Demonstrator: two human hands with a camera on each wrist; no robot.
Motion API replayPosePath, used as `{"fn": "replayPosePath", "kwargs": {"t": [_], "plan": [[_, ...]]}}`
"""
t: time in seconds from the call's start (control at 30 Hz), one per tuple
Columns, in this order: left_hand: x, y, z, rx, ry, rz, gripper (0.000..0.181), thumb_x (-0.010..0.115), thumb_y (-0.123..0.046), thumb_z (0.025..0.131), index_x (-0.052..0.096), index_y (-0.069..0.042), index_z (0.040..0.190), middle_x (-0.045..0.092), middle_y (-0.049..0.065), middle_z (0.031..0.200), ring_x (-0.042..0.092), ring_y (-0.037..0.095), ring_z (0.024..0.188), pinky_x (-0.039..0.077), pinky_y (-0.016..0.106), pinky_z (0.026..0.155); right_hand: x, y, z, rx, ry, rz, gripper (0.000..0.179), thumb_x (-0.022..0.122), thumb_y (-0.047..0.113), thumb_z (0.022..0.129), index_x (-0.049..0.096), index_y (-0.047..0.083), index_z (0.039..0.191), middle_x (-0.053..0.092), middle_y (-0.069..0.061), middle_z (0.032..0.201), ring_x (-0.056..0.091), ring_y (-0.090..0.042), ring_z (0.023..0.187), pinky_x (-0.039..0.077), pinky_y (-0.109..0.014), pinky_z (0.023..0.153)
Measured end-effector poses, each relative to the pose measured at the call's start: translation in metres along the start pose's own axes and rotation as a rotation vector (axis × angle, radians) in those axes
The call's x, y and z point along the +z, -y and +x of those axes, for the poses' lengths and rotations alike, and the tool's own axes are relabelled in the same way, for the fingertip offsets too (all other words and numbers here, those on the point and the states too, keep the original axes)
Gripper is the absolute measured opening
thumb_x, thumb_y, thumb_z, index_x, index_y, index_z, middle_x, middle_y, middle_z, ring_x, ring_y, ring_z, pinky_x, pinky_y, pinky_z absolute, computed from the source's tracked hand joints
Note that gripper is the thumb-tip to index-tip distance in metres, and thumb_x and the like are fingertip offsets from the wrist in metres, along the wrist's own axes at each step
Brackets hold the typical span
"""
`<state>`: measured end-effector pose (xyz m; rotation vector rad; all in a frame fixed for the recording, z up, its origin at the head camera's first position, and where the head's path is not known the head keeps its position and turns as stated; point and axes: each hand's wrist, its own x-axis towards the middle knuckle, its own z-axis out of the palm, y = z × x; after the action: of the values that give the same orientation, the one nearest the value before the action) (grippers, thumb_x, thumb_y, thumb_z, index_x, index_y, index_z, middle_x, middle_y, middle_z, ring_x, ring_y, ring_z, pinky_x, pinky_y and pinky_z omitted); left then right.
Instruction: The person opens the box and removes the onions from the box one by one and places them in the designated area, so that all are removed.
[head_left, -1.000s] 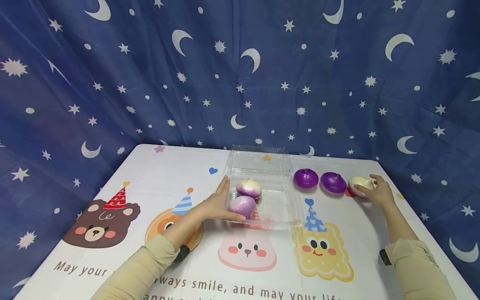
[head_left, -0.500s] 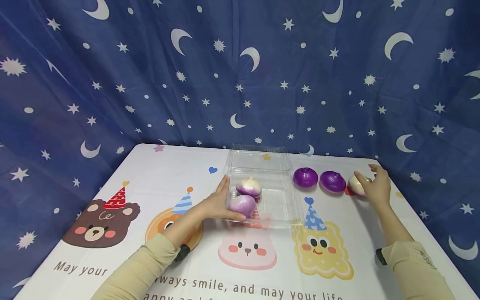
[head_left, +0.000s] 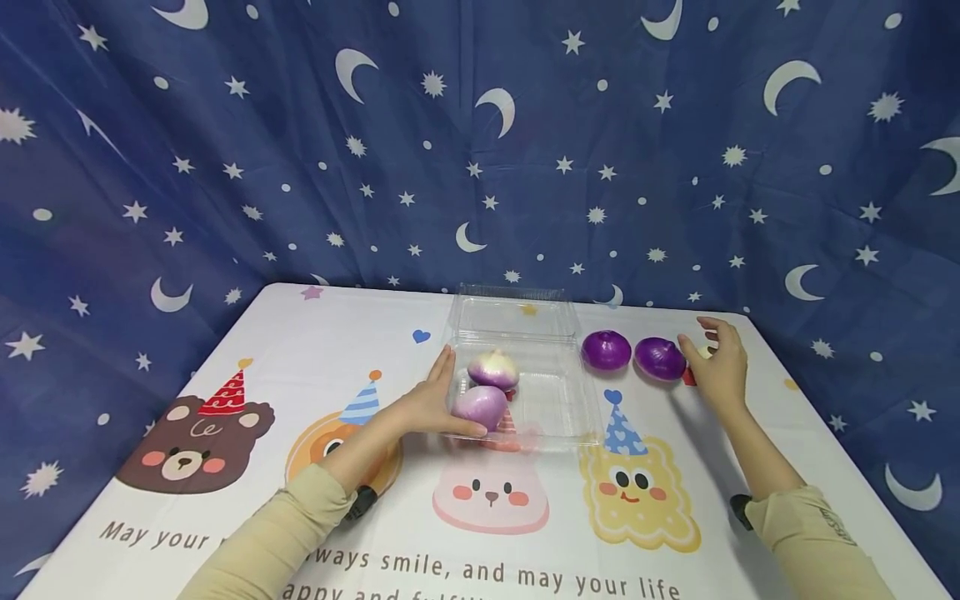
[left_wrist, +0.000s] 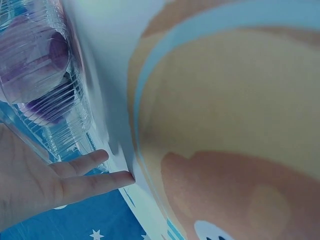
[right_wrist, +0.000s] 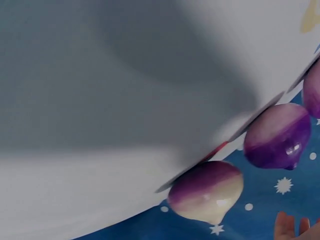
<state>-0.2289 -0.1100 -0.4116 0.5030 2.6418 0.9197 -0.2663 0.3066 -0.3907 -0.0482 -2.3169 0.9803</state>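
My left hand point(head_left: 427, 407) rests at the left side of a clear plastic clamshell box point(head_left: 555, 408), its fingers straight along the wall and thumb at the front edge. Inside the box, a white-and-purple onion point(head_left: 493, 369) lies behind a pale purple onion point(head_left: 481, 407). My right hand point(head_left: 718, 367) hovers with spread fingers, holding nothing. It mostly hides a white-tipped onion point(right_wrist: 207, 192) in the head view. Left of that hand are two deep purple onions, a nearer one point(head_left: 660, 359) and one close to the box point(head_left: 606, 351).
The box's lid point(head_left: 517, 317) lies folded back toward the far table edge. A white tablecloth point(head_left: 247, 333) with printed cartoon animals covers the table. Behind it hangs a dark blue curtain point(head_left: 405, 100) with moons and stars.
My right hand has let go of the white-tipped onion and moved left toward the nearer deep purple onion. The left hand stays at the box. The head view has shifted slightly.
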Motion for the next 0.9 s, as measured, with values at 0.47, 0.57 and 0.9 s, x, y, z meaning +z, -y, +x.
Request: {"fn": "replayPosePath", "kwargs": {"t": [0.47,0.57,0.9], "plan": [[0.0,0.001,0.001,0.001,-0.003,0.0,0.135,0.078,-0.061,0.062,-0.006,-0.003,0.151,-0.016,0.011,0.158,0.024,0.05,0.137,0.03,0.057,0.109,0.017,0.032,-0.014,-0.16,0.066,0.162,0.037,0.067,0.0,0.084,0.057,-0.005,0.12,0.058,-0.022,0.118,0.055,-0.015,0.105,0.041,-0.006,0.087],[0.001,0.002,0.001,-0.005,-0.004,0.001,0.135,0.078,-0.061,0.062,-0.006,-0.003,0.151,-0.016,0.011,0.158,0.025,0.049,0.137,0.03,0.057,0.109,0.022,0.041,-0.02,-0.221,0.084,0.21,0.036,0.068,-0.003,0.082,0.059,-0.005,0.117,0.059,-0.021,0.115,0.05,0.005,0.102,0.038,0.0,0.086],[0.001,0.002,0.001,-0.008,-0.009,0.022,0.133,0.079,-0.058,0.064,-0.006,-0.002,0.15,-0.016,0.011,0.158,0.027,0.049,0.136,0.031,0.055,0.109,0.033,0.071,-0.037,-0.367,0.25,0.146,0.05,0.075,0.004,0.077,0.057,0.0,0.124,0.054,-0.02,0.132,0.048,-0.036,0.125,0.04,-0.039,0.106]]}}
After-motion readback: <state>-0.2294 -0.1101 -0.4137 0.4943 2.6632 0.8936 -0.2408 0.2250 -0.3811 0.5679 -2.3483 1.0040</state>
